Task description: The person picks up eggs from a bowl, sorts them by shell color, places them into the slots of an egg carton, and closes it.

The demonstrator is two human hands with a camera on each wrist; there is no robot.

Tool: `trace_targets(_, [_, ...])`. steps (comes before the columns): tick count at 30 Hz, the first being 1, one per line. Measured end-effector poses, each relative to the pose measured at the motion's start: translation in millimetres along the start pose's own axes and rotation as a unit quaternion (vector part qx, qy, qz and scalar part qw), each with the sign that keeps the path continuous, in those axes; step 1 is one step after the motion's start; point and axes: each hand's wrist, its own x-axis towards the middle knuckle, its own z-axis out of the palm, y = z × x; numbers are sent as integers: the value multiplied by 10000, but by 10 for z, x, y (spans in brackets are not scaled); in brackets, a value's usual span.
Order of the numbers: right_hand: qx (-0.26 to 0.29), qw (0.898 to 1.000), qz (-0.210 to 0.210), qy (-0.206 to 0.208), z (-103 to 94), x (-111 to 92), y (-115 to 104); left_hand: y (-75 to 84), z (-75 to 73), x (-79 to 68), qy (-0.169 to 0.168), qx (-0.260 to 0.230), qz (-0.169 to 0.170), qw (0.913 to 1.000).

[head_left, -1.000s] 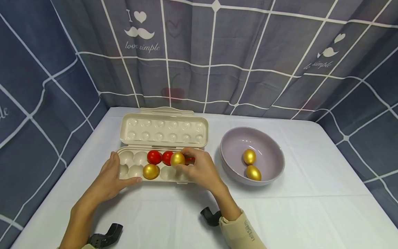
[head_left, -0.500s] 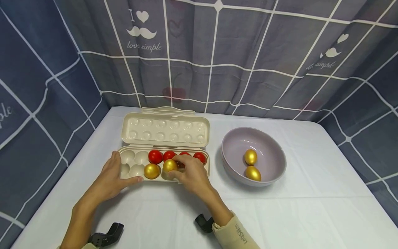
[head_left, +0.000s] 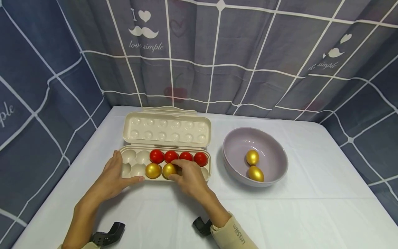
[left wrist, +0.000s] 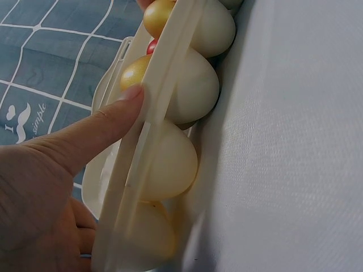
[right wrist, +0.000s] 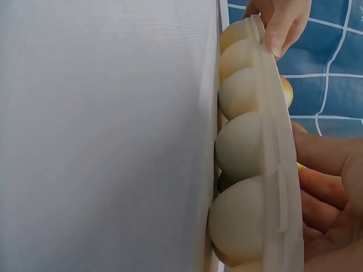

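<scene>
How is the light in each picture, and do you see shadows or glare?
Head view: bright tabletop, small glints on the gold eggs and bowl; left wrist view: dimmer, dark shadow along the egg carton; right wrist view: also dim, tablecloth looks grey.

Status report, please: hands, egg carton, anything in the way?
Right hand pinching gold egg at front row of open carton. Left hand touching its left end. Bowl apart, to its right; nothing seen in the way.
</scene>
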Motion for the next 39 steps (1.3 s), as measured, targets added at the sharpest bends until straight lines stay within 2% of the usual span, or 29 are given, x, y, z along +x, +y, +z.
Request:
trace_targets(8, [-169, 9998, 11, -60, 0, 10, -2, 2, -1, 4, -26, 33, -46, 10000])
trace_targets(21, [69, 9997, 5, -219, -32, 24, 21, 1, 1, 9, -49, 28, -66, 10000])
trace_targets(25, [533, 9984, -172, 88, -71, 29, 54, 9, 6, 9, -59, 10, -127, 9999])
trace_targets(29, [1173, 9897, -417, 702, -191, 56, 92, 17, 8, 13, -55, -17, -163, 9999])
trace_targets(32, [1428, 9840, -350, 1009, -291, 71, 130, 16, 9, 18, -59, -20, -154, 9999])
trace_targets(35, [1526, 9819, -178, 1112, -369, 73, 165, 11, 8, 20, -75, -8, -164, 9998])
trace_targets(39, [1545, 9828, -100, 1011, -454, 75, 209, 1, 9, 21, -85, 1, -136, 9999])
